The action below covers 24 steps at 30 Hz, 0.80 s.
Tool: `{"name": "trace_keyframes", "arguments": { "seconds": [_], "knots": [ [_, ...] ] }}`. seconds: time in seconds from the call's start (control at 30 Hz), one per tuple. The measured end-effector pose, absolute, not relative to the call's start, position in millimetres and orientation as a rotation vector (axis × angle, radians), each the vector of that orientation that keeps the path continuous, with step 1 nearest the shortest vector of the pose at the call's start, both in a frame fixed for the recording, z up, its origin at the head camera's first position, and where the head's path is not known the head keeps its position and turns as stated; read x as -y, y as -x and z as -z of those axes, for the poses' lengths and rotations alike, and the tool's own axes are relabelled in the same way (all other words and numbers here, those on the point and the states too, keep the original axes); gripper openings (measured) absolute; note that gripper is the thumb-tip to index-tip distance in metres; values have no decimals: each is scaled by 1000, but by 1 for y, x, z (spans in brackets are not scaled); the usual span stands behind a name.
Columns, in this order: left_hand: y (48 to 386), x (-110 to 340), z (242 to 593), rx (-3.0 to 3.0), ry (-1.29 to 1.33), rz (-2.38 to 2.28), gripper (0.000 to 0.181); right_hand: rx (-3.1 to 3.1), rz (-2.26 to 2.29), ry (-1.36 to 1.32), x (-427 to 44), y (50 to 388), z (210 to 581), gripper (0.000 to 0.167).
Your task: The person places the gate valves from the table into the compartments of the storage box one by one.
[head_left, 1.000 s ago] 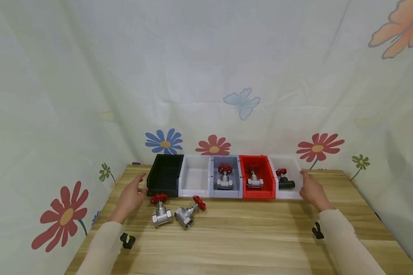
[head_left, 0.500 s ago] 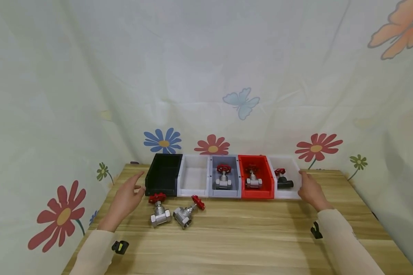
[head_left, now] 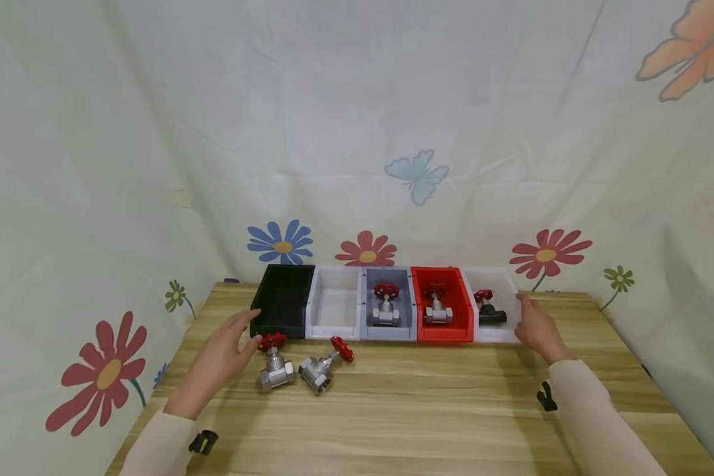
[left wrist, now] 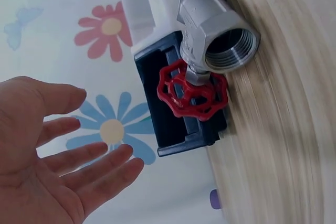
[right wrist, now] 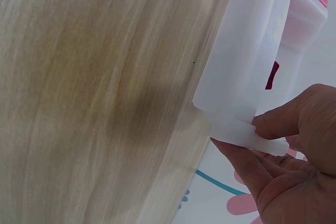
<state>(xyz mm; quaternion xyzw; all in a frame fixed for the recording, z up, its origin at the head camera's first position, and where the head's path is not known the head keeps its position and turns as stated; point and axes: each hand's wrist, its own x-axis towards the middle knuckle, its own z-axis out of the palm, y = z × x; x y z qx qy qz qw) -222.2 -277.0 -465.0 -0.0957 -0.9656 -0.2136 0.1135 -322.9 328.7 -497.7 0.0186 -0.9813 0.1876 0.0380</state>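
Five bins stand side by side. My left hand [head_left: 217, 360] is beside the black bin [head_left: 282, 301], just left of a metal valve with a red handwheel [head_left: 276, 370]; in the left wrist view the hand [left wrist: 68, 156] holds nothing, fingers relaxed and apart. A second valve [head_left: 318, 373] lies to the right of the first. My right hand [head_left: 538, 330] pinches the side wall of the right-end white bin [head_left: 514, 317]; the right wrist view shows thumb and fingers on either side of that bin's wall [right wrist: 241, 132].
A white bin [head_left: 335, 334] stands beside the black one. The grey bin [head_left: 391, 335] and the red bin [head_left: 445, 336] each hold a valve. In the right-end bin are a red handwheel and a black fitting [head_left: 492, 317]. A flowered curtain [head_left: 333, 132] hangs behind the wooden table [head_left: 393, 410].
My left hand first drew back a little to the left, then came in closer to the valve at the black bin's front. The right hand has stayed on the right-end bin.
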Motion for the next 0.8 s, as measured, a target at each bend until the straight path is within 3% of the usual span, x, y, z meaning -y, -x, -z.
{"name": "trace_keyframes", "arguments": {
  "seconds": [0.8],
  "knots": [
    [213,247,472,2873,516,535,62,3028,-607,1,-327,323,500,67]
  ]
}}
